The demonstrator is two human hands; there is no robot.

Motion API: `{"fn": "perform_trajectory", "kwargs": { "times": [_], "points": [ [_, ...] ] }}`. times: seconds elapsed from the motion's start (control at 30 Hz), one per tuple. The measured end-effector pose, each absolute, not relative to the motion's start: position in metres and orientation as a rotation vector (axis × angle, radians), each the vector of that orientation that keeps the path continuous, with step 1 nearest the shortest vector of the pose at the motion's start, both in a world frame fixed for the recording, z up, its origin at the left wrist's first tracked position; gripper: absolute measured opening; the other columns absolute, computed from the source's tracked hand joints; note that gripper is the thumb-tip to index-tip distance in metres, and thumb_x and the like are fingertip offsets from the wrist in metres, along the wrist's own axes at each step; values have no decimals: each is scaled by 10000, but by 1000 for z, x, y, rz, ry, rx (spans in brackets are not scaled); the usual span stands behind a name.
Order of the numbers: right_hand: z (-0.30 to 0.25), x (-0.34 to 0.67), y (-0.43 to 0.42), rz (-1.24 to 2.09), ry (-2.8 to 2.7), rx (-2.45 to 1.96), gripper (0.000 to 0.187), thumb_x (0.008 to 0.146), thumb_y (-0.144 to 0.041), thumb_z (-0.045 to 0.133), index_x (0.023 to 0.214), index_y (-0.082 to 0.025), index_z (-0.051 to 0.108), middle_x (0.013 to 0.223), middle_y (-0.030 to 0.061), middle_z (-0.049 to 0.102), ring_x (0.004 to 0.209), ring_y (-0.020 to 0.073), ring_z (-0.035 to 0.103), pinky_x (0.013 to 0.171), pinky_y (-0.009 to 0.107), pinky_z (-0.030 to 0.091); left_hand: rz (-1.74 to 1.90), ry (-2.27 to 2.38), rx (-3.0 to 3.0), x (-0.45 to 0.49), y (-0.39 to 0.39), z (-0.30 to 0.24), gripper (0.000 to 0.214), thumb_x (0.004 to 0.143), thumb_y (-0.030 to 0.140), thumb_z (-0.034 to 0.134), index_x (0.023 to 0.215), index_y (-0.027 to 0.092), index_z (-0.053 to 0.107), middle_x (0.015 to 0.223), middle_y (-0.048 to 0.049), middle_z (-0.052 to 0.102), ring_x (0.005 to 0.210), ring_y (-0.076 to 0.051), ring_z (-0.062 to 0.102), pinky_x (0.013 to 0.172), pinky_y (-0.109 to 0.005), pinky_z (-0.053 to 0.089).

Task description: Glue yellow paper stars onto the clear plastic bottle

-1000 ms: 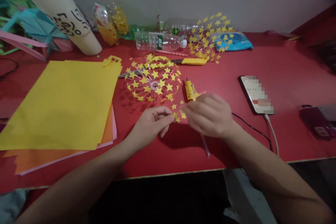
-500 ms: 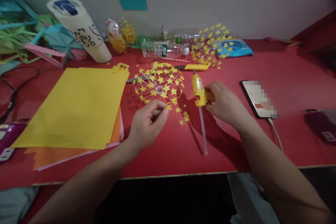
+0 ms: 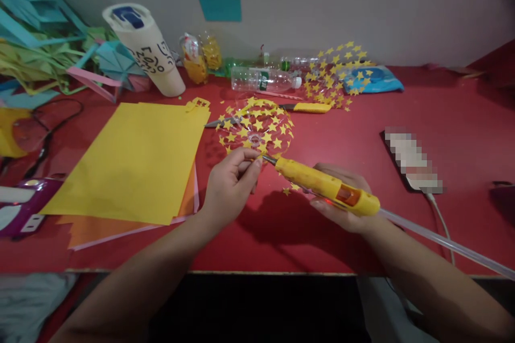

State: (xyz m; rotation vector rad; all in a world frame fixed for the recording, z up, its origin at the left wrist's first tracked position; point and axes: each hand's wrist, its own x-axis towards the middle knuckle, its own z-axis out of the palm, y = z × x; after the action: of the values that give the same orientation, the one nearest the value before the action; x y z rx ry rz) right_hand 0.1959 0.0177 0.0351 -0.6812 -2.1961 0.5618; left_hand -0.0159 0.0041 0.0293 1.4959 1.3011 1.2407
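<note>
Between thumb and forefinger, my left hand pinches a small yellow paper star, mostly hidden by the fingertips. My right hand is wrapped round a yellow hot glue gun, whose metal nozzle points left and meets the pinched star. A long clear glue stick sticks out of the gun's rear. Just beyond my left hand sits a clear plastic bottle piece covered with yellow stars. A few loose stars lie on the red table under the gun.
Yellow paper sheets lie at left over orange ones. Behind stand a white tumbler, a clear bottle, a yellow cutter and a second star-covered piece. A phone with a cable lies right.
My right hand has swung the glue gun from upright to lying sideways, bringing its nozzle left to the star in my left hand. The view has shifted slightly.
</note>
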Motion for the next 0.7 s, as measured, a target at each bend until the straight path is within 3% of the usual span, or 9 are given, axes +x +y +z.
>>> {"fn": "perform_trajectory", "kwargs": {
  "times": [0.23, 0.7],
  "points": [
    [28, 197, 19, 411, -2246, -699, 300, 952, -381, 473, 691, -241, 426, 579, -19, 449, 467, 126, 441, 418, 295, 330, 1227, 1351, 1549, -17, 4, 30, 101, 863, 258, 509, 798, 191, 548, 452, 85, 479, 397, -65, 441, 434, -184, 358],
    [28, 196, 19, 394, -2252, -753, 309, 942, -346, 494, 672, -245, 384, 555, -37, 396, 442, 112, 401, 408, 282, 318, 1243, 1347, 1534, -17, 3, 33, 92, 846, 229, 503, 761, 202, 526, 438, 83, 485, 386, -67, 441, 422, -184, 361]
  ]
}}
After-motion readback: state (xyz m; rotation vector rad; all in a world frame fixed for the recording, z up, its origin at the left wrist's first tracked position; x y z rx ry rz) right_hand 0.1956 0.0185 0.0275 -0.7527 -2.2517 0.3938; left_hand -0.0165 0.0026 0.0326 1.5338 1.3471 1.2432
